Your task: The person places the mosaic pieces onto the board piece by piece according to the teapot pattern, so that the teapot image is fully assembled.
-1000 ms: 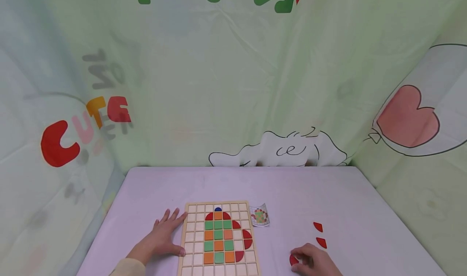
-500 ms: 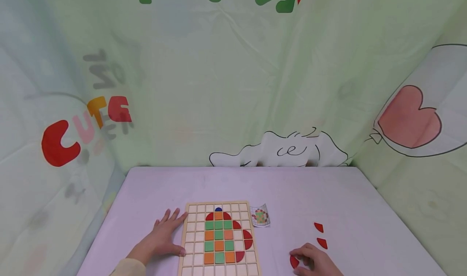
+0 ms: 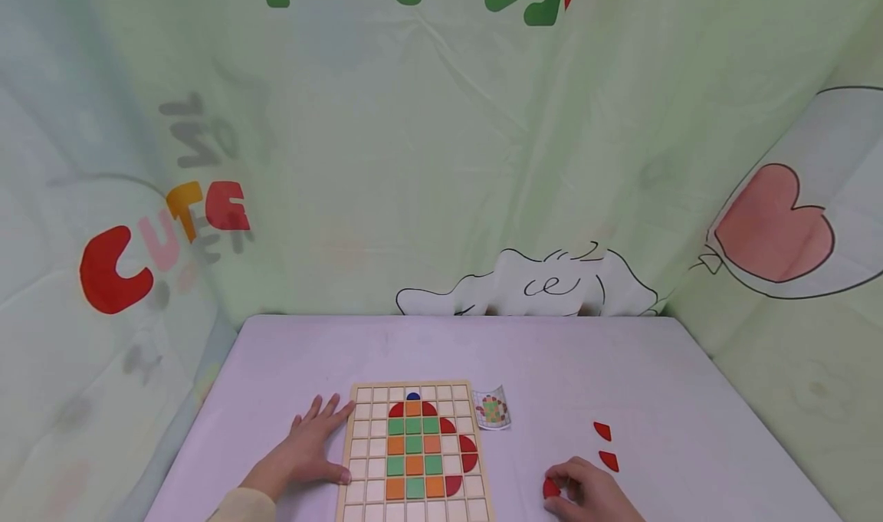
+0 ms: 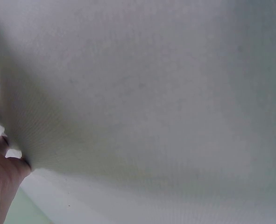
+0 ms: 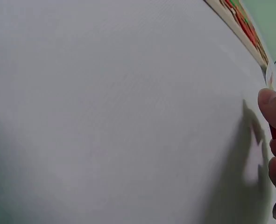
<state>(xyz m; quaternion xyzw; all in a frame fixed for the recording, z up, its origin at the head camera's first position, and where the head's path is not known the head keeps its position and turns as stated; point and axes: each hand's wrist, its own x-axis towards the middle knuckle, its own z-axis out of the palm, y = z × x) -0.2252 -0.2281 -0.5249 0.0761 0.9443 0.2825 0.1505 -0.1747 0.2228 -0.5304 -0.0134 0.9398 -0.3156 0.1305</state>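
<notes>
My left hand [image 3: 309, 447] is spread along the left side of a wooden grid board [image 3: 359, 470], its fingertips and thumb touching the frame. In the left wrist view only part of this hand [image 4: 4, 182] shows at the left edge. Right of the board, my right hand [image 3: 589, 491] pinches a red quarter-circle tile [image 3: 551, 489] between thumb and fingers. A sliver of that tile [image 5: 274, 132] shows below the thumb in the right wrist view. On the board lie orange tiles [image 3: 414, 465], green tiles [image 3: 413, 425], red curved tiles [image 3: 467, 444] and a blue tile [image 3: 413, 396].
Two more red quarter-circle tiles [image 3: 602, 431] lie on the table beyond my right hand. A small paper card [image 3: 493, 408] with a coloured grid picture is beside the board's upper right corner. Printed curtains [image 3: 386, 162] surround the lilac table [image 3: 303, 353].
My right hand has shifted slightly left with the red tile, which has turned between the fingers. My left hand and the board have stayed where they were.
</notes>
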